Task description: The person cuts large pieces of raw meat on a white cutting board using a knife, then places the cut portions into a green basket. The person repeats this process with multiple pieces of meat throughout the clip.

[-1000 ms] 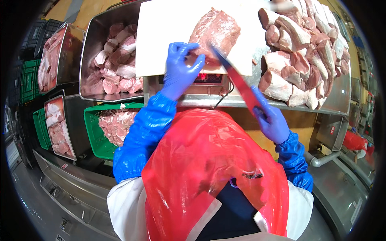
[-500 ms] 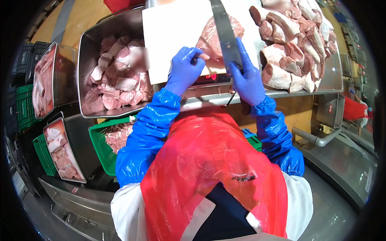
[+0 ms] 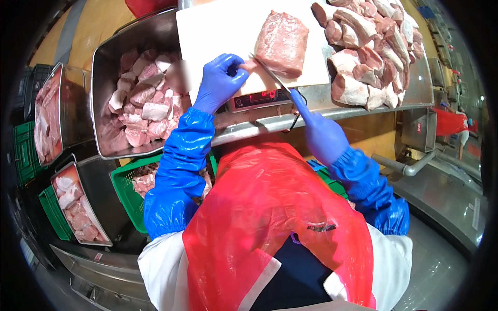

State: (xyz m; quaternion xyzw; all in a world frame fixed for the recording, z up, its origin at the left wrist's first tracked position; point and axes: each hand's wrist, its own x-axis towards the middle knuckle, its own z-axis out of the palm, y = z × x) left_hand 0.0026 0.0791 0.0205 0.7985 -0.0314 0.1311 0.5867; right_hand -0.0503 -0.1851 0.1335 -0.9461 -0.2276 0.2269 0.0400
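A block of raw pork (image 3: 282, 44) lies on the white cutting board (image 3: 215, 31) in front of me. At the block's near left corner, my left hand (image 3: 222, 82) pinches a small strip of meat (image 3: 250, 65) between thumb and fingers. My right hand (image 3: 326, 133) grips a knife (image 3: 275, 76), its handle mostly hidden in the palm and its forefinger stretched along toward the blade. The blade points away and to the left, its tip beside the strip and the block's near left edge. Both hands wear blue gloves.
A scale with a lit red display (image 3: 262, 97) sits under the board's near edge. To the left stands a steel tub (image 3: 98, 103) of pork pieces. More cuts of pork (image 3: 363, 67) are piled at the right. A green crate (image 3: 124, 194) with meat scraps is lower left.
The knife has swung down from across the meat to its near left corner. My right hand has drawn nearer to me; my left has shifted slightly left. The block now shows fully.
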